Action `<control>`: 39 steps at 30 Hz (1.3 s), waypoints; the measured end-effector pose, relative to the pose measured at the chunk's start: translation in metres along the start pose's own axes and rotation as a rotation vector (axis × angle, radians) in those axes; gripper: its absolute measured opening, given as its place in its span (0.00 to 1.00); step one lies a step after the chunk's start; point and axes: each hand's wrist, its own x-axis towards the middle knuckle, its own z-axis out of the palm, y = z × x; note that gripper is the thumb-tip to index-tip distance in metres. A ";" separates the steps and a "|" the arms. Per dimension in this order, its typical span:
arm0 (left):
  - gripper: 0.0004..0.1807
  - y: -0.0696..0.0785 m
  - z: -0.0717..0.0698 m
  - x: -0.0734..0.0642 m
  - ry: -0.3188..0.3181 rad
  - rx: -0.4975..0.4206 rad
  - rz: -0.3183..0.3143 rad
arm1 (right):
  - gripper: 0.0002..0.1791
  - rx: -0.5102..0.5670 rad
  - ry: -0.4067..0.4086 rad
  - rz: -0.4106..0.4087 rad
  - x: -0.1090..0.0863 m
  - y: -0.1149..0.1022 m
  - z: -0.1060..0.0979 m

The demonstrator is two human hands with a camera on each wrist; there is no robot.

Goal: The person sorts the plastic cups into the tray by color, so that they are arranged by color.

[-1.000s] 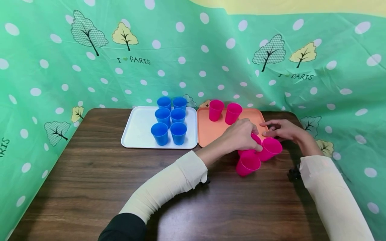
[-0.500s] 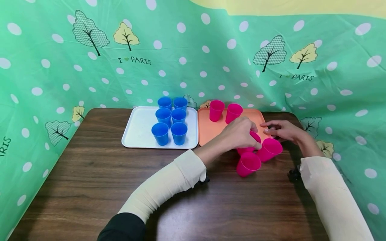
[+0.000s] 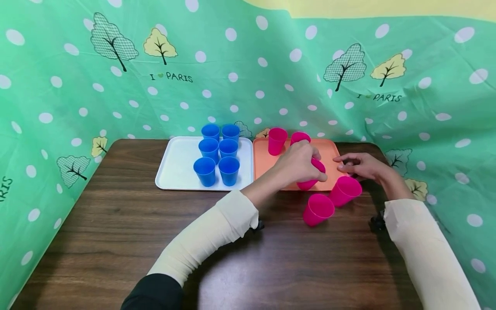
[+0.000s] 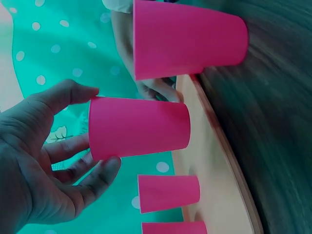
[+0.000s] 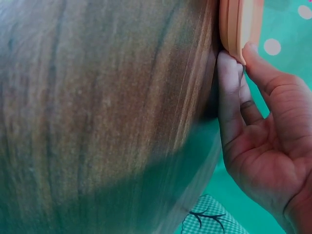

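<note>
My left hand (image 3: 299, 162) grips a pink plastic cup (image 4: 141, 127) by its rim, thumb on one side and fingers on the other. In the head view that cup overlaps the front part of the orange tray (image 3: 265, 170). At the tray's back stand two more pink cups, a left one (image 3: 277, 143) and a right one (image 3: 300, 137) partly hidden by my left hand. On the table in front are a near pink cup (image 3: 318, 211) and another pink cup (image 3: 346, 192) beside it. My right hand (image 5: 275, 139) pinches the tray's right edge between thumb and fingers.
Left of the orange tray lies a white tray (image 3: 174, 172) with several blue cups (image 3: 229, 172) in two columns on its right half. Both trays rest on a dark wooden table (image 3: 128, 232). A green dotted curtain (image 3: 240, 94) hangs behind the table.
My left hand has carried its pink cup leftward and back, from beside the two table cups to over the orange tray. My right hand has stayed at the tray's edge.
</note>
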 end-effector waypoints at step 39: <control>0.32 -0.051 -0.002 0.007 0.176 0.092 -0.113 | 0.38 0.021 0.017 0.010 0.002 0.001 0.001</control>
